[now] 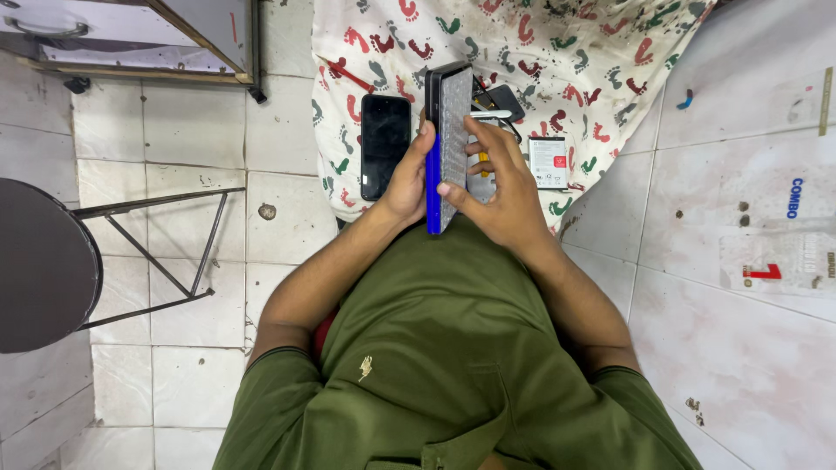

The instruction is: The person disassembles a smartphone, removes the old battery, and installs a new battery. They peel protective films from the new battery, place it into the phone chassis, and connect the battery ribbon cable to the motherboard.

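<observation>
Both hands hold a phone on edge above the cloth. The left hand clamps its blue side; the right hand pinches the grey back, a slim tool between its fingers. Keep the grip firm and the pressure even. A second phone lies just left; a battery lies right. No containers show.

Pretty even, bright overhead light here, soft shadows under my arms, everything sharp, just some wide-angle stretch at the edges.
</observation>
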